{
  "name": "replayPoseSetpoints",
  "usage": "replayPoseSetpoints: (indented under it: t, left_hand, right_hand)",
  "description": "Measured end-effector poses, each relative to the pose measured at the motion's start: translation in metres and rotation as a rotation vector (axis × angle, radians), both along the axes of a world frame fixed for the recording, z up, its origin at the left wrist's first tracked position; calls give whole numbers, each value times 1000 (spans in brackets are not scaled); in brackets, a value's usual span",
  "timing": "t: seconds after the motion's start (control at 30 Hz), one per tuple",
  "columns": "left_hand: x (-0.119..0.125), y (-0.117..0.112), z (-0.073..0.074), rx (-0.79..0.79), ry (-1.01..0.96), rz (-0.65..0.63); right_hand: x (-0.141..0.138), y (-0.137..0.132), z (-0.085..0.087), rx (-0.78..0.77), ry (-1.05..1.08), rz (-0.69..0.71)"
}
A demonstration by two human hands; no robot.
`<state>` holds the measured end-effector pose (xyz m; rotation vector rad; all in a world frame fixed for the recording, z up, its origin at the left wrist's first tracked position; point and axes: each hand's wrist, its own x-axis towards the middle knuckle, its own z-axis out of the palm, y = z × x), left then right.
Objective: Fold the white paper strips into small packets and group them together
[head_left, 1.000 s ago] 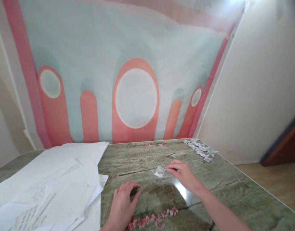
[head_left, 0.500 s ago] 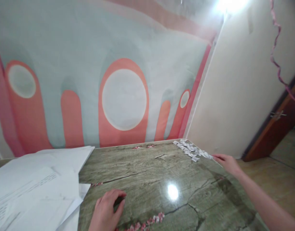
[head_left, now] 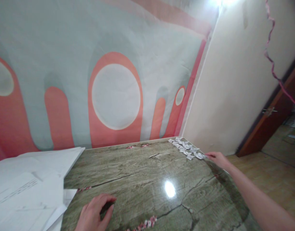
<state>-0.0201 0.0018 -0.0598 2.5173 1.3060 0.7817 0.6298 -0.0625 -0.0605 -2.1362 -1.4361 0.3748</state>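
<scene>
My right hand (head_left: 217, 159) reaches out to the far right edge of the table, its fingers pinched together. At their tips is a small white piece of paper (head_left: 199, 156), at the near end of a loose pile of similar white paper pieces (head_left: 183, 146). The pieces look folded or crumpled and lie in the table's far right corner. My left hand (head_left: 95, 211) rests low over the near part of the table, left of the middle. Its fingers are curved, with a gap between thumb and forefinger and nothing visible in it.
Large white paper sheets (head_left: 29, 192), some printed, lie stacked on the left of the wood-patterned table (head_left: 128, 179). A wall hanging (head_left: 72, 38) with coral shapes rises behind it. To the right are a plain wall (head_left: 224, 96), a brown door (head_left: 265, 128) and a twisted pink streamer (head_left: 273, 64).
The view has shifted right, so the table and both hands appear further left. My right hand stays at the near end of the white pieces; my left hand keeps its curved shape.
</scene>
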Motion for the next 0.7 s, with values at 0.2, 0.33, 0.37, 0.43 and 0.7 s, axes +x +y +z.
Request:
replayPoseSetpoints:
  t: [0.2, 0.33, 0.37, 0.43, 0.7]
  left_hand:
    - [1, -1, 5, -8, -28, -20]
    - [0, 0, 2, -23, -17, -15]
    - [-1, 0, 1, -23, -17, -14]
    - [-2, 1, -1, -21, -20, -16]
    - [0, 0, 5, 1, -51, -16]
  right_hand:
    - [7, 7, 1, -34, 29, 19]
    - [5, 5, 6, -52, 46, 30]
    - [4, 5, 8, -55, 50, 35]
    - [-1, 4, 12, -54, 56, 40]
    - [-12, 8, 21, -25, 46, -6]
